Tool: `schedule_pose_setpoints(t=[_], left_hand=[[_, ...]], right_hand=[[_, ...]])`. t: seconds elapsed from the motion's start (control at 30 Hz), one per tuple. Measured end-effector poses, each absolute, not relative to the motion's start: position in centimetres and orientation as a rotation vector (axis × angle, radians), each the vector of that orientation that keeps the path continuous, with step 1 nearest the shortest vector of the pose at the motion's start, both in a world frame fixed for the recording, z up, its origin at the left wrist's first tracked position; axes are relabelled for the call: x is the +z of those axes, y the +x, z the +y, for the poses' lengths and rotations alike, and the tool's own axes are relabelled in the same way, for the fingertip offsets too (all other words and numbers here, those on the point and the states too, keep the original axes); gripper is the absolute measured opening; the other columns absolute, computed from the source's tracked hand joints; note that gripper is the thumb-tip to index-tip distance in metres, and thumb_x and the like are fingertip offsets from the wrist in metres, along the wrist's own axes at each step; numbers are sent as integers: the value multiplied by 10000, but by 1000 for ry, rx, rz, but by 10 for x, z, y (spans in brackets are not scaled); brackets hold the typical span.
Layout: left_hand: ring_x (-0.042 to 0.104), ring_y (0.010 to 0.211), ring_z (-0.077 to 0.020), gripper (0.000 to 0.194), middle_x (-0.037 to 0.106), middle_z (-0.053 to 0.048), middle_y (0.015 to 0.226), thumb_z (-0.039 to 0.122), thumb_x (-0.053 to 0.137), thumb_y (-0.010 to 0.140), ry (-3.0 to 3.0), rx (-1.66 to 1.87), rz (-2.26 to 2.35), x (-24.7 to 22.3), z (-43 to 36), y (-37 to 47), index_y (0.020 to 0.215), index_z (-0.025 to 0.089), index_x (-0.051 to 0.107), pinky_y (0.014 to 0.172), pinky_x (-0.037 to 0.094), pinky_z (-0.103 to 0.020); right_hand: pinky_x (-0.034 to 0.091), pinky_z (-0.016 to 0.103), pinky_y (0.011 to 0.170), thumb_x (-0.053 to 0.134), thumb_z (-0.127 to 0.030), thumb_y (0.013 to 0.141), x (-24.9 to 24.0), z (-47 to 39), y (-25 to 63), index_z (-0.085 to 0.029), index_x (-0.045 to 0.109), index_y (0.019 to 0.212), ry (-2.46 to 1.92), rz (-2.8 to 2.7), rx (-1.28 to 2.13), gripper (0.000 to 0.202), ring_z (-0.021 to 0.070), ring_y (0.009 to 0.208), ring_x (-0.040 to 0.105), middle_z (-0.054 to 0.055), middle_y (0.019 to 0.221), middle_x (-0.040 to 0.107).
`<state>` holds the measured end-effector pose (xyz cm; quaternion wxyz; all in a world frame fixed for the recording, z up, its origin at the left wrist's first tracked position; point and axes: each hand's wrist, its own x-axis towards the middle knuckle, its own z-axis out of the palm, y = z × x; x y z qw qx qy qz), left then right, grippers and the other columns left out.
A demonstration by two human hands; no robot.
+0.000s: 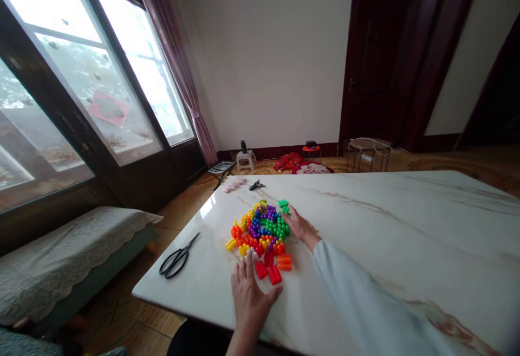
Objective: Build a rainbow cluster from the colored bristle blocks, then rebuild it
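Observation:
Colourful plastic toy pieces with rounded, bead-like ends (264, 228) lie close together on the marble-patterned table (365, 226). They are yellow, orange, purple, blue, green, red and white. My left hand (251, 291) rests at the near side, palm down, fingers stretched and thumb apart. Its fingertips reach the white pieces (254, 254); the red pieces (275, 274) lie just right of its fingers. From the right, my right hand (301, 227) reaches to the green pieces (281, 228), fingers extended and at their edge. No piece shows in either hand.
Black-handled scissors (174, 263) lie at the table's left. Near the far left corner are small dark pliers or clippers (257, 185) and a blurred pinkish item (234, 185). A cloth-covered bench (69, 253) stands left; a white stool (246, 160) stands beyond the table.

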<state>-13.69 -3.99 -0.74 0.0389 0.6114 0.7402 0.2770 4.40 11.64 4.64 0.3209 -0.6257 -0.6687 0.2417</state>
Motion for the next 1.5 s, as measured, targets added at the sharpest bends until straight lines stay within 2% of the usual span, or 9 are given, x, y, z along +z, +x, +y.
schedule_pose_setpoints(t=[0.27,0.43,0.53,0.63,0.8,1.03,1.2,1.37,1.5], left_hand=[[322,1342,-395,1066,461,-184,1365,448,751,566,1976,845,2144,-3,-22,-132,1460,167,243,1087,253,-557],[340,1351,-313,831,393,-169,1429,206,627,650,2120,1045,1902,-9,-15,-112,1424,166,329,1087,340,-462],[304,1381,-293,819,359,-151,1465,84,557,629,2191,1084,1782,-7,-11,-96,1418,176,356,1112,320,-462],[308,1382,-291,790,358,-129,1474,47,551,622,2208,1124,1695,-5,-6,-82,1383,210,420,1121,313,-474],[399,1334,-230,546,430,-112,1416,37,479,750,2063,1332,1503,-5,13,-62,1264,211,530,1096,375,-410],[501,1229,-211,380,548,-108,1282,82,463,841,2052,1485,1265,-5,43,-35,1181,210,577,1031,442,-393],[341,1360,-248,440,374,-109,1456,169,509,853,2248,1427,1523,10,58,-35,1289,231,511,1093,355,-439],[217,1396,-364,658,361,-116,1470,400,688,719,2278,881,2059,40,78,-78,1331,256,494,1122,204,-539],[396,1269,-367,760,474,-124,1360,550,661,693,2286,332,2119,53,95,-101,1379,310,441,1059,250,-522]], right_hand=[[328,358,1075,458,-445,889,6,73,3,-179,466,1365,-1483,-1758,516,545,220,1240,492,88,1331,557],[425,353,999,507,-394,849,0,55,12,-170,547,1253,-1325,-1655,528,464,218,1128,563,90,1202,619],[444,347,980,512,-296,818,1,47,18,-186,577,1206,-1281,-1588,563,409,211,1092,577,77,1156,628],[444,354,982,492,-195,768,1,40,24,-189,609,1133,-1227,-1482,558,383,207,1061,577,74,1100,632],[450,385,972,500,-159,722,-2,36,38,-183,622,1021,-1146,-1253,534,324,216,1031,577,78,1055,635],[429,415,998,502,-229,797,11,45,53,-198,607,1027,-1074,-1197,441,254,219,1081,556,88,1100,618],[383,464,1039,434,-419,897,-3,59,79,-178,589,1143,-1254,-1342,220,377,247,1197,488,138,1246,563],[307,494,1071,338,-487,933,-31,52,122,-179,513,1292,-1606,-1604,-16,505,274,1308,384,134,1372,489],[280,519,1074,293,-515,940,-33,42,129,-182,435,1367,-1781,-1703,-18,560,272,1318,373,133,1406,461]])
